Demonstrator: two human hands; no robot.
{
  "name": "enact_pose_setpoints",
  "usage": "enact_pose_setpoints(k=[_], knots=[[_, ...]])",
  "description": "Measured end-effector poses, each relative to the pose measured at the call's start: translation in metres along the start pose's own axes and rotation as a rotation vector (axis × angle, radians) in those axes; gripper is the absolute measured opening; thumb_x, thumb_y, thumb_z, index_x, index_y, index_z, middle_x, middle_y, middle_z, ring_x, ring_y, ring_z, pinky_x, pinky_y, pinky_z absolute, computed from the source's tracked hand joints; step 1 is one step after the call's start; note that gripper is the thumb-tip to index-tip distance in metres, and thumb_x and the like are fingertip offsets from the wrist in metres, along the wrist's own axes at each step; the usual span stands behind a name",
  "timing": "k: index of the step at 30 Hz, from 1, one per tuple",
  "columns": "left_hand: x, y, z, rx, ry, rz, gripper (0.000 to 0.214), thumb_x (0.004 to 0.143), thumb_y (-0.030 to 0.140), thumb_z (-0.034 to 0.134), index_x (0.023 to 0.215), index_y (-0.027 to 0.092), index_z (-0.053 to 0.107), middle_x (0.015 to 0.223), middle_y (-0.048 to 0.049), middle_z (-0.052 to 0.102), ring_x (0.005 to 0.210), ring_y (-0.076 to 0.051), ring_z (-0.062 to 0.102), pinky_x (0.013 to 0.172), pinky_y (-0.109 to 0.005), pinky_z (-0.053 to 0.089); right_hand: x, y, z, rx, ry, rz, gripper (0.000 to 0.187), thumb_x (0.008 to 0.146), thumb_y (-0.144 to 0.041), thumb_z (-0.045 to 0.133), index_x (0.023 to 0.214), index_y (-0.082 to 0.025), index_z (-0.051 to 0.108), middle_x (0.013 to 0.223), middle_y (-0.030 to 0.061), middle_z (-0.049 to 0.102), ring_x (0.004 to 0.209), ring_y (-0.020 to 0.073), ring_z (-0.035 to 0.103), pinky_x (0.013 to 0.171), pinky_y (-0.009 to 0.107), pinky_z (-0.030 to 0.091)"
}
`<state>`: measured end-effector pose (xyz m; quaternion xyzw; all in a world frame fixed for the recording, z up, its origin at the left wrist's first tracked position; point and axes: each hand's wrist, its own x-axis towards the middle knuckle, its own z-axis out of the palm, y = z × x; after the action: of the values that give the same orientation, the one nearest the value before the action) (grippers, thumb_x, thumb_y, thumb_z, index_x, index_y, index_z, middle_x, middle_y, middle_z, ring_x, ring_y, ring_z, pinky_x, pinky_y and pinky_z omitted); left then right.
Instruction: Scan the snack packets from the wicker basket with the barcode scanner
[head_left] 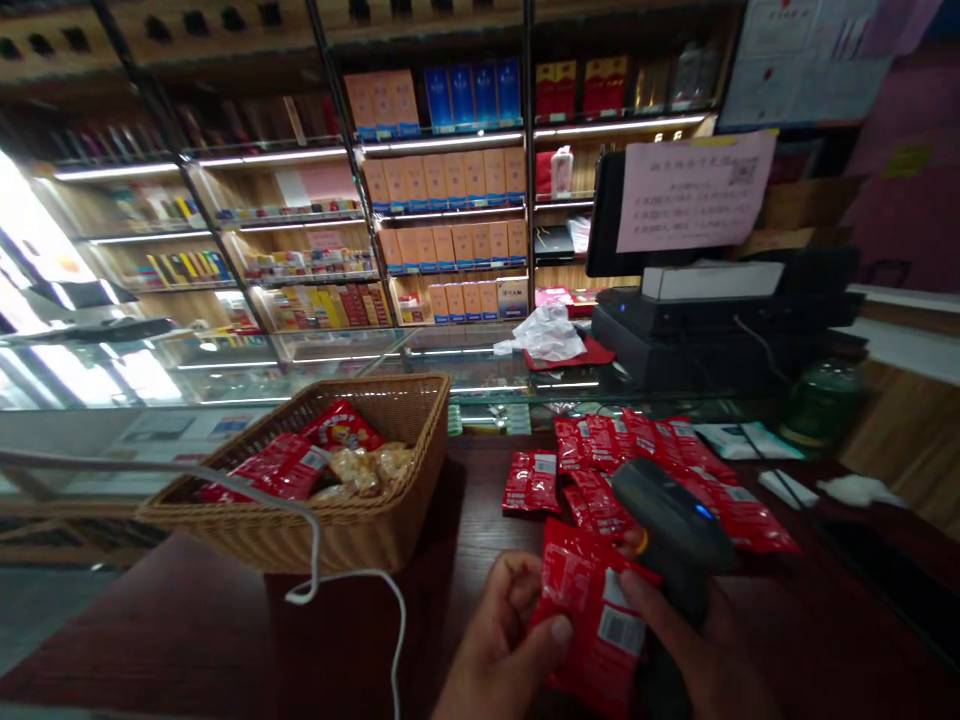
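My left hand pinches a red foil snack packet low in the view, and a white barcode label on the packet faces up. My right hand grips a dark handheld barcode scanner, whose blue light glows, and its fingers lie against the packet's right edge. Beyond the hands, a heap of similar red packets covers the counter, with a single packet lying apart on its left. A wicker basket to the left holds more red packets and clear bags of a snack.
A white cable loops across the dark red counter. Behind it stand a glass display case and shelves of boxed goods. A till with a screen sits at the right, with a green jar nearby.
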<state>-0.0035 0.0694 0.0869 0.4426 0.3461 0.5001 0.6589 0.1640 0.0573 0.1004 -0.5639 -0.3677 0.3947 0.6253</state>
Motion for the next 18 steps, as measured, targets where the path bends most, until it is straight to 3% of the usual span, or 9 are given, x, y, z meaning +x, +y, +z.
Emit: enact_pose_setpoints(k=[3, 6, 8, 11, 15, 18], knots=[[0.001, 0.001, -0.001, 0.004, -0.011, -0.098, 0.042, 0.075, 0.050, 0.079, 0.103, 0.019, 0.071, 0.081, -0.0033, 0.071, 0.069, -0.015, 0.062, 0.066, -0.024, 0.048, -0.007, -0.004, 0.003, 0.089, -0.022, 0.049, 0.036, 0.073, -0.044, 0.078, 0.104, -0.024, 0.076, 0.103, 0.0047, 0.077, 0.103, 0.0301, 0.069, 0.086, 0.031, 0.055], [0.000, 0.001, -0.002, 0.007, 0.092, -0.111, 0.040, 0.078, 0.052, 0.076, 0.094, 0.015, 0.077, 0.081, -0.0062, 0.074, 0.067, -0.014, 0.062, 0.064, -0.022, 0.048, -0.009, -0.005, 0.002, 0.093, 0.007, -0.023, 0.024, 0.081, -0.037, 0.075, 0.102, -0.025, 0.075, 0.100, 0.0008, 0.077, 0.099, 0.0227, 0.070, 0.083, 0.020, 0.054], [-0.002, -0.002, -0.006, -0.036, 0.128, -0.126, 0.045, 0.077, 0.054, 0.075, 0.105, 0.018, 0.076, 0.089, -0.0067, 0.076, 0.069, -0.016, 0.065, 0.063, -0.024, 0.050, -0.003, 0.000, -0.003, 0.072, 0.002, -0.077, 0.014, 0.084, -0.032, 0.072, 0.096, -0.025, 0.076, 0.100, -0.0001, 0.077, 0.098, 0.0207, 0.071, 0.082, 0.018, 0.054], [-0.004, -0.008, -0.014, 0.002, 0.060, -0.182, 0.063, 0.069, 0.059, 0.080, 0.119, 0.022, 0.071, 0.094, -0.0083, 0.077, 0.071, -0.019, 0.069, 0.061, -0.028, 0.055, 0.015, 0.015, -0.015, -0.001, -0.156, -0.034, 0.016, 0.074, -0.024, 0.075, 0.090, -0.023, 0.077, 0.103, 0.0028, 0.076, 0.099, 0.0255, 0.070, 0.082, 0.024, 0.057], [-0.007, -0.014, -0.021, 0.162, 0.005, -0.250, 0.055, 0.066, 0.062, 0.080, 0.095, 0.015, 0.076, 0.071, -0.0085, 0.077, 0.061, -0.018, 0.071, 0.056, -0.024, 0.052, 0.032, 0.036, -0.023, 0.048, -0.135, 0.017, 0.027, 0.067, -0.027, 0.081, 0.093, -0.020, 0.078, 0.107, 0.0068, 0.075, 0.106, 0.0311, 0.067, 0.083, 0.030, 0.058], [-0.005, -0.016, -0.023, 0.229, 0.055, -0.203, 0.056, 0.065, 0.067, 0.078, 0.086, 0.015, 0.076, 0.070, -0.0084, 0.078, 0.062, -0.021, 0.072, 0.055, -0.024, 0.052, 0.032, 0.039, -0.014, 0.199, -0.126, 0.130, 0.042, 0.063, -0.038, 0.088, 0.098, -0.018, 0.075, 0.094, 0.0083, 0.075, 0.091, 0.0320, 0.069, 0.070, 0.034, 0.060]])
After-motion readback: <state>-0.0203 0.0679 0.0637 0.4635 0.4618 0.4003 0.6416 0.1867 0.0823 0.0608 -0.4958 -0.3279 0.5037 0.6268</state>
